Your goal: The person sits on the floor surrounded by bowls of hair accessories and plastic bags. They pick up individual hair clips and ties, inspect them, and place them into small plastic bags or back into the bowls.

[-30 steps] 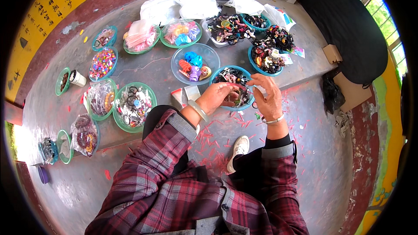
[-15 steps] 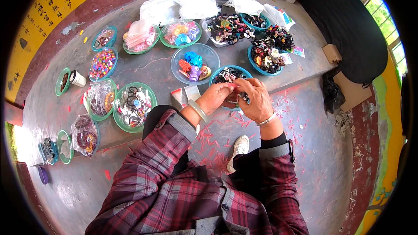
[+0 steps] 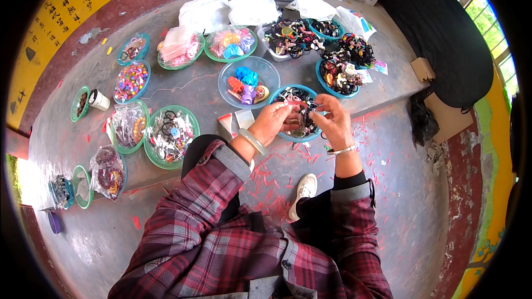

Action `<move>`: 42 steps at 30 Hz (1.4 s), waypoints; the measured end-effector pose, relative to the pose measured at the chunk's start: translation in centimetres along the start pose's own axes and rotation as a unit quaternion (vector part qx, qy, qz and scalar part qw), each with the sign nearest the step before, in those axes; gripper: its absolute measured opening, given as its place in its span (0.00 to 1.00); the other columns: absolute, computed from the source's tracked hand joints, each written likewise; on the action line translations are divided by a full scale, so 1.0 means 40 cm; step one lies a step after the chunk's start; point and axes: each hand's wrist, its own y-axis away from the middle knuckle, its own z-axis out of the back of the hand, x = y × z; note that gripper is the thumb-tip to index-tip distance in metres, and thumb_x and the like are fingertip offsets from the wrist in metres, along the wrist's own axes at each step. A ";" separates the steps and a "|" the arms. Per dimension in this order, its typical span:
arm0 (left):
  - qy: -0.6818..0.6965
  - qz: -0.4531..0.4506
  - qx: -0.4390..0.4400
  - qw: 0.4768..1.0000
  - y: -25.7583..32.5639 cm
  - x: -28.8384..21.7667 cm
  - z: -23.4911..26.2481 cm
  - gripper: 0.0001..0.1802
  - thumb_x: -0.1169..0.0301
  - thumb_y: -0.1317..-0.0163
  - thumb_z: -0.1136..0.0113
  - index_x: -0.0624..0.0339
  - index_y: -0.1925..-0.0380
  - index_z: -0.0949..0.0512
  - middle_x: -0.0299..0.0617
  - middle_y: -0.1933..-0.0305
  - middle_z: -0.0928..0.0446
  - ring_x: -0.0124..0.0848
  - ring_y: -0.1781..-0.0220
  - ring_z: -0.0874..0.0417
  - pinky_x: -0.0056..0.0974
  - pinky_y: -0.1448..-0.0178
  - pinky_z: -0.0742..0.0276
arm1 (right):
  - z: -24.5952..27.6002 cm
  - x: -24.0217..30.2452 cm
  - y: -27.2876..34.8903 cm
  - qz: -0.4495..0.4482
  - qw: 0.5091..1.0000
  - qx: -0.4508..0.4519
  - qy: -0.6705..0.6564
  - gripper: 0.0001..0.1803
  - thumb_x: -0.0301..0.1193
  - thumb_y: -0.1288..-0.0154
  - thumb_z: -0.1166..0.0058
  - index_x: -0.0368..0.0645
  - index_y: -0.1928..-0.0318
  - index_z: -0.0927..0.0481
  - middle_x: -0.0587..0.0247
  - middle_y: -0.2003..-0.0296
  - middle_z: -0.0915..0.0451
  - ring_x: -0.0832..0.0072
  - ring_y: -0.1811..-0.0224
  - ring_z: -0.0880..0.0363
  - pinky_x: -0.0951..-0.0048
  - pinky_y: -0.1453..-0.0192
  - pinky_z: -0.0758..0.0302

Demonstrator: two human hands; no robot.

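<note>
A small red strip (image 3: 295,103) is held between the fingertips of the left hand (image 3: 275,122), whose grip is closed on it. The strip is raised above a blue bowl (image 3: 300,139) of dark and pale small pieces, set at the front edge of the grey surface (image 3: 172,86). The right hand (image 3: 336,123) is held over the right side of that bowl, its fingers curled and partly spread; whether anything thin is pinched in its grip cannot be told.

Just behind the blue bowl, farther from the front edge, a clear bowl (image 3: 268,68) is placed, with blue, orange-red and purple items in it. To the right, near the front edge, a second blue bowl (image 3: 342,94) is heaped with dark bands. Toward the left end of the surface, a green bowl (image 3: 160,161) is filled with white and black pieces, and multicoloured beads (image 3: 132,80) are kept in a bowl behind it. White bags (image 3: 253,9) are laid along the back edge. Below the front edge, red scraps (image 3: 265,181) are scattered over the floor (image 3: 410,188).
</note>
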 end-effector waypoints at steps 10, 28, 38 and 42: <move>0.013 -0.017 0.038 0.999 0.006 -0.021 -0.018 0.16 0.69 0.37 0.55 0.65 0.51 0.32 0.43 0.51 0.29 0.28 0.53 0.25 0.31 0.51 0.27 | -0.032 -0.087 -0.002 -0.090 0.988 0.048 -0.118 0.08 0.25 0.47 0.44 0.34 0.66 0.22 0.69 0.75 0.24 0.85 0.74 0.29 0.84 0.71 0.32; 0.074 -0.006 -0.054 0.996 -0.007 0.003 0.011 0.11 0.73 0.41 0.48 0.67 0.61 0.26 0.42 0.61 0.23 0.26 0.60 0.23 0.27 0.57 0.25 | -0.023 -0.101 -0.004 -0.156 0.935 0.060 -0.313 0.06 0.25 0.42 0.49 0.34 0.67 0.23 0.63 0.71 0.22 0.77 0.70 0.23 0.78 0.63 0.23; 0.112 -0.002 -0.025 0.993 -0.003 -0.007 0.013 0.11 0.72 0.40 0.50 0.66 0.59 0.26 0.41 0.61 0.24 0.26 0.59 0.23 0.28 0.56 0.25 | -0.028 -0.101 -0.004 -0.193 0.916 0.050 -0.350 0.07 0.25 0.41 0.50 0.33 0.67 0.24 0.60 0.71 0.23 0.74 0.70 0.22 0.75 0.62 0.23; 0.116 -0.016 -0.024 0.993 -0.003 -0.001 0.012 0.11 0.72 0.39 0.52 0.67 0.59 0.26 0.43 0.60 0.24 0.27 0.58 0.23 0.28 0.54 0.25 | -0.028 -0.114 -0.005 -0.206 0.909 0.055 -0.357 0.07 0.25 0.40 0.51 0.32 0.66 0.25 0.59 0.70 0.23 0.73 0.69 0.22 0.75 0.62 0.23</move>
